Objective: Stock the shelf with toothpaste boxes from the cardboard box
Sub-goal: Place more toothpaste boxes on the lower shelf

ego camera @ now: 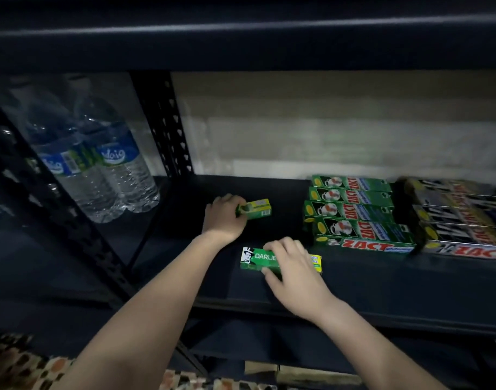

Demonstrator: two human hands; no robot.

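My left hand (223, 216) grips a green and yellow toothpaste box (256, 209) at its near end, deep on the dark shelf (353, 282). Closer to the front edge, my right hand (290, 267) grips a green Darlie toothpaste box (254, 258) that lies flat on the shelf; the fingers cover its middle. Part of a cardboard box (311, 374) shows at the bottom, below the shelf.
A row of green Zact toothpaste boxes (359, 213) lies at the right, with black Zact boxes (463, 220) beside them. Water bottles (100, 170) stand on the neighbouring shelf at the left, behind a black perforated upright (168, 128). An upper shelf board (241, 32) hangs overhead.
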